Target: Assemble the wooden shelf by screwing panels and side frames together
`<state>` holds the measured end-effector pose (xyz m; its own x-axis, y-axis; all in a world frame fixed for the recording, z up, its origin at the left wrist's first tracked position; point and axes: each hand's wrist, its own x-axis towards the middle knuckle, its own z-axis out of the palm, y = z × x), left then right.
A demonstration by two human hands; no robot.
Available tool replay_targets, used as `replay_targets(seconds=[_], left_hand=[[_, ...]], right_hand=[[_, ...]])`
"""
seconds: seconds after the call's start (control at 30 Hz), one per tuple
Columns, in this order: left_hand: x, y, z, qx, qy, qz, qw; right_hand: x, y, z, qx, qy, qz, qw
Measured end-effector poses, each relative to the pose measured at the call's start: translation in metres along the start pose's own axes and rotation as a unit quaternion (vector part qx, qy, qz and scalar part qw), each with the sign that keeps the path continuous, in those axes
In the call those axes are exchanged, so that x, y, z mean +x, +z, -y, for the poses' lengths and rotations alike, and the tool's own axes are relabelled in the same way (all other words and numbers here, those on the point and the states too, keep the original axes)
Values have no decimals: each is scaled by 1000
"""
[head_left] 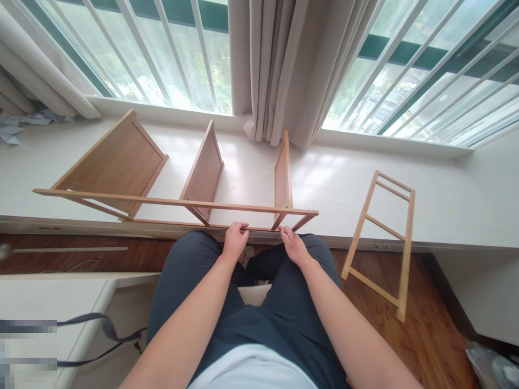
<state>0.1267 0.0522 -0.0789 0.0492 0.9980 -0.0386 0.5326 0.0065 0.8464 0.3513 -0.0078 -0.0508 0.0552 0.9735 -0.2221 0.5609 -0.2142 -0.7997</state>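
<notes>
Head view, left hand: the left hand rested on the lower front rail of the wooden shelf frame, fingers curled together over the rail's edge, knuckles up
Head view, right hand: the right hand sat just beside the left one, near the frame's right front corner; its fingers were bent and closed on the same lower rail, thumb side towards the left hand
Head view, shelf frame: it lay on its side on the white window ledge, long rails running left to right, with three flat shelf boards standing upright between them; the front rails hung at the ledge's near edge, right above the person's knees
Head view, side ladder piece: a separate wooden side frame leaned at a tilt with its top on the ledge and its foot on the dark wood floor, well apart from both hands
Head view, surroundings: a beige curtain hung behind the middle of the ledge against the barred window; a dark strap lay at lower left
</notes>
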Motion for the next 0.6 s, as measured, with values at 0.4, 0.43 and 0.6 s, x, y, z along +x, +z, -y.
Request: replay_targets(seconds=[0.4, 0.43, 0.6], left_hand=[[0, 8, -37, 303, 164, 44, 938], [2, 12, -38, 303, 176, 54, 935], [3, 31, -35, 293, 199, 90, 931]], right_hand=[[3, 9, -6, 31, -21, -17, 999], [4, 10, -7, 29, -22, -16, 999], [6, 13, -6, 9, -27, -10, 1000]])
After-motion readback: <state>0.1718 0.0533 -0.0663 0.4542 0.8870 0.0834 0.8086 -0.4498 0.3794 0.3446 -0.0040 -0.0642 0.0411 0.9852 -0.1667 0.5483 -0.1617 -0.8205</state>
